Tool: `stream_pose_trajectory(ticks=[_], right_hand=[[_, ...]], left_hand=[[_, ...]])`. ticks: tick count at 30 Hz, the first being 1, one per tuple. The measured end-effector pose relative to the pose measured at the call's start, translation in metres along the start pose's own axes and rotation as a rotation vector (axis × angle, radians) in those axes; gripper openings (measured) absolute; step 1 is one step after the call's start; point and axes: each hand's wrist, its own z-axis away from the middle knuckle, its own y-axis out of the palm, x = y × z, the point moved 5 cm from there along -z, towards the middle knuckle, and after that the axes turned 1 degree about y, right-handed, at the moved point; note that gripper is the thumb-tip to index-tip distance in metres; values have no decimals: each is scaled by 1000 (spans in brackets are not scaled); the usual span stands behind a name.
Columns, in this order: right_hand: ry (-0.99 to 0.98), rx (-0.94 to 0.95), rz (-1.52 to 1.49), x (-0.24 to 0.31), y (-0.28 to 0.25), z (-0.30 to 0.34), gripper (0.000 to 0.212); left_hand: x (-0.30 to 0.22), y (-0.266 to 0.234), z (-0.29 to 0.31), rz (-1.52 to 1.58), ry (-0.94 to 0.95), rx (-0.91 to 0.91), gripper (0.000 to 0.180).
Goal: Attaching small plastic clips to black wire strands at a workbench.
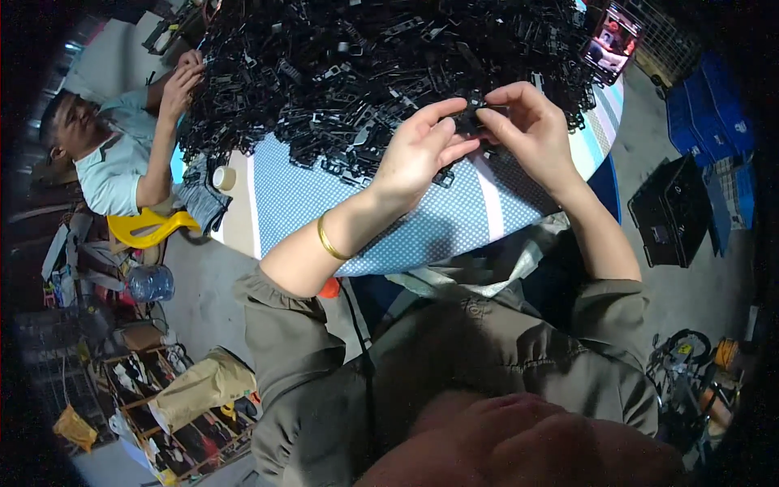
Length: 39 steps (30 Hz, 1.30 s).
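Between my two hands is a small black plastic part (467, 122), held above the near edge of a big pile of similar black parts (373, 73). My left hand (418, 150), with a gold bangle on its wrist, pinches the part from the left with thumb and fingers. From the other side, my right hand (531, 130) grips it between thumb and forefinger. The part's exact shape is hard to make out, since my fingertips cover much of it. Under my hands lies a blue patterned tablecloth (365, 219) with pale stripes.
At the table's left sits another person (122, 154), hands at the pile's edge. A tape roll (224, 178) lies near them. A lit screen (612, 42) stands at the pile's far right. Blue crates (706, 109) and a black crate (677, 211) are on the floor at right.
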Motion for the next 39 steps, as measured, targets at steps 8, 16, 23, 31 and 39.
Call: stream_pose_trajectory(ticks=[8, 16, 23, 31, 39], right_hand=[[18, 24, 119, -3, 4, 4, 16], [-188, -7, 346, 14, 0, 5, 13], [-235, -7, 351, 18, 3, 10, 13], [-293, 112, 397, 25, -6, 2, 25], [33, 276, 187, 14, -9, 5, 21]], left_hand=[[4, -4, 0, -99, 26, -57, 35], [-5, -2, 4, -276, 134, 2, 37], [-9, 2, 4, -369, 123, 15, 39], [-21, 2, 3, -362, 141, 45, 41], [-26, 8, 7, -346, 157, 147, 41]])
